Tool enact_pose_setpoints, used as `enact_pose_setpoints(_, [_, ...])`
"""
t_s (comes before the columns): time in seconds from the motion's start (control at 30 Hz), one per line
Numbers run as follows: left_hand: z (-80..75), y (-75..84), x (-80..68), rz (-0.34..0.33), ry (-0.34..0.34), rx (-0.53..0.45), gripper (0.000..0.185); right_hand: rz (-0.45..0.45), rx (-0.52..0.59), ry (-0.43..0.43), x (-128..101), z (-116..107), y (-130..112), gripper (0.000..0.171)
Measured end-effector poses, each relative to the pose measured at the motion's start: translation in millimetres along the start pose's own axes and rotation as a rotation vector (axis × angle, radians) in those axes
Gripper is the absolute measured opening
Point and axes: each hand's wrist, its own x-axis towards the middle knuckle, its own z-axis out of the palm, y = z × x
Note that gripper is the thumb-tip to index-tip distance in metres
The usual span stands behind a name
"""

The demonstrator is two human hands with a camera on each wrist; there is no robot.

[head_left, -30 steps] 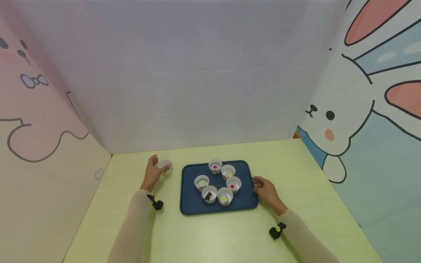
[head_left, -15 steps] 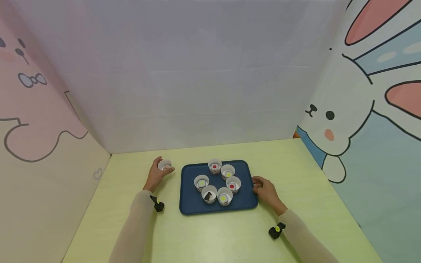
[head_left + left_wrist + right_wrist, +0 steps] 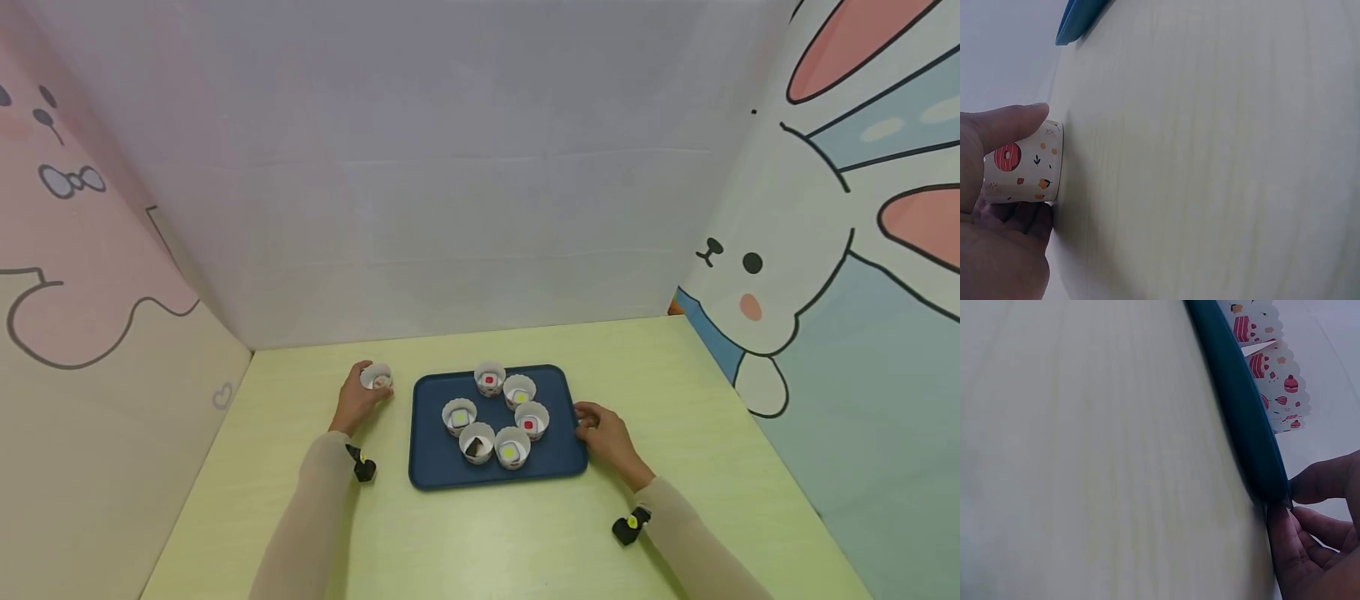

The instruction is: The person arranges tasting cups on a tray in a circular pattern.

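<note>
Paper cup (image 3: 377, 377) on table, left grip (image 3: 358, 398) curled round it; right grip (image 3: 606, 435) pinches tray (image 3: 435, 467) edge.

Open bench (image 3: 487, 533) lies in front of the tray (image 3: 435, 467). Six cups (image 3: 495, 417) crowd the tray's centre, gaps apparently too narrow for fingers. Backdrop walls (image 3: 450, 208) close off rear and both sides.
</note>
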Motion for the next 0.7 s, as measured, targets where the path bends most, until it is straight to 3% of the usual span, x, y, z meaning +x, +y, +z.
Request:
enact_pose_setpoints(0.33, [-0.6, 1.2, -3.4, 0.018, 0.049, 0.041, 0.066, 0.004, 0.008, -0.004, -0.5, 0.1, -0.8, 0.046])
enact_pose_setpoints(0.7, [-5.9, 4.7, -6.6, 0.01, 0.065, 0.045, 0.065, -0.007, 0.004, -0.005, 0.1, -0.1, -0.6, 0.046])
